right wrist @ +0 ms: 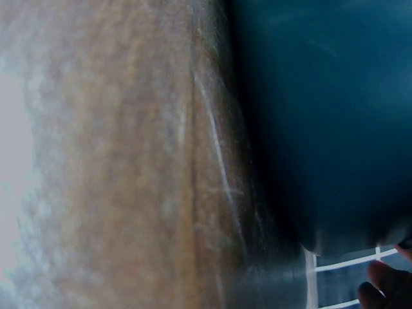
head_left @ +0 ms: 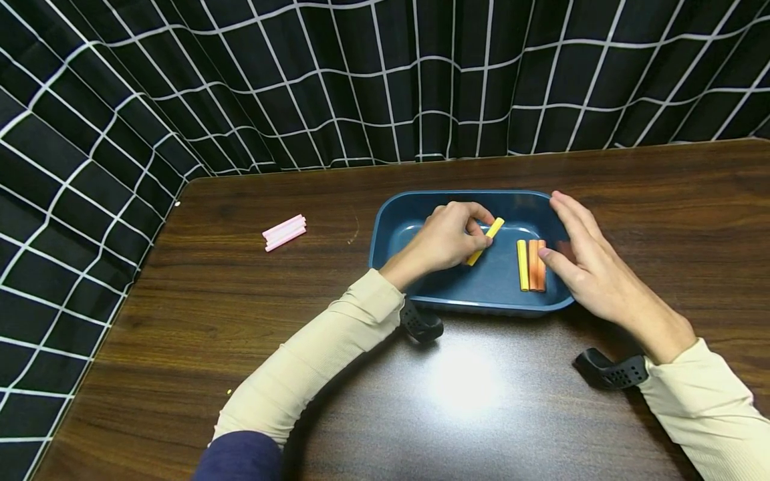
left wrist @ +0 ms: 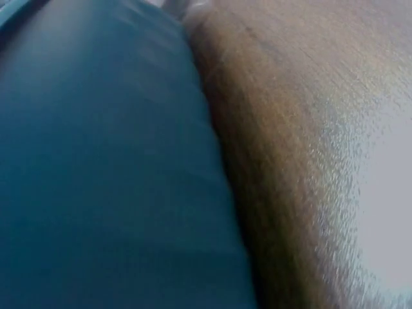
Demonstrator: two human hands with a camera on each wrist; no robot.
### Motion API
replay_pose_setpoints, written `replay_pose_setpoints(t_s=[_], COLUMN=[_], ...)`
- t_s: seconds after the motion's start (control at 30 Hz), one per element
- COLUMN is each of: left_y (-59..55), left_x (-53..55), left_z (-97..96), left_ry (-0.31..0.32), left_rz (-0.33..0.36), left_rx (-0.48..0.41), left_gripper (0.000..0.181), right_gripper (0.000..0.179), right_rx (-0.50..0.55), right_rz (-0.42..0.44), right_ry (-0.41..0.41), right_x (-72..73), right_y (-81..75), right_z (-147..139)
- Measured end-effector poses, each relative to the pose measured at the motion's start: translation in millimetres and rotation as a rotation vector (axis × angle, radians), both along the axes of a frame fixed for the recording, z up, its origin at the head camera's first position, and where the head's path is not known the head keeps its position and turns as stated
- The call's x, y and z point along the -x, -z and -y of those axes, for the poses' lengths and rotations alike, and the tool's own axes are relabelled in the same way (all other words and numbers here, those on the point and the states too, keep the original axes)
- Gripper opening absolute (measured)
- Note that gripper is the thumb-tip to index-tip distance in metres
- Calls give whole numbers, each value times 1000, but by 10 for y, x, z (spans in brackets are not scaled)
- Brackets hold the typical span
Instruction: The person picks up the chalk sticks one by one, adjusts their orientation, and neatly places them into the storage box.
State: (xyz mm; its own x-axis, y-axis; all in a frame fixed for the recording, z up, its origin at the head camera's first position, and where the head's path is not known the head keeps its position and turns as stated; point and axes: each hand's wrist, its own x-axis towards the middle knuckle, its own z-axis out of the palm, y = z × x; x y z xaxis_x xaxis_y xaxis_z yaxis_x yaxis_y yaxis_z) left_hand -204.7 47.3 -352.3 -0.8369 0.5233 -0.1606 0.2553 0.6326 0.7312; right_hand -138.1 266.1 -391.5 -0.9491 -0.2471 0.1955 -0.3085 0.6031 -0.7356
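Note:
A blue tray point(head_left: 433, 304) lies on the table, its outer wall filling much of both wrist views. Over its inside my left hand point(head_left: 442, 237) pinches a yellow chalk stick point(head_left: 494, 228) between thumb and fingers, the stick slanting up to the right. My right hand point(head_left: 592, 267) is at the tray's right end with its fingers extended along the rim. Its thumb reaches inside and overlaps the rightmost of two orange chalk sticks point(head_left: 533, 267). Another yellow chalk stick point(head_left: 523, 266) lies just left of these, parallel to them.
Several pink chalk sticks point(head_left: 285, 232) lie side by side on the brown wooden table point(head_left: 198, 307), left of the tray. A small yellow crumb point(head_left: 229, 391) is near the left sleeve. Black grid-patterned cloth point(head_left: 373, 80) hangs behind the table and along its left side.

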Motion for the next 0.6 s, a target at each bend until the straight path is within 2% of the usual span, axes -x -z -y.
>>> replay_pose_setpoints(t_s=[0.27, 0.6], left_y=[72, 146], left_x=[-12, -17], left_z=[-37, -101], left_ry=[15, 30], left_rz=[18, 17], left_rx=[4, 51], left_gripper=[30, 28], right_gripper=[72, 70], right_rx=[-2, -15], right_rz=[-20, -35], right_ry=[0, 7], right_x=[3, -4], right_y=[18, 10], right_z=[9, -1])
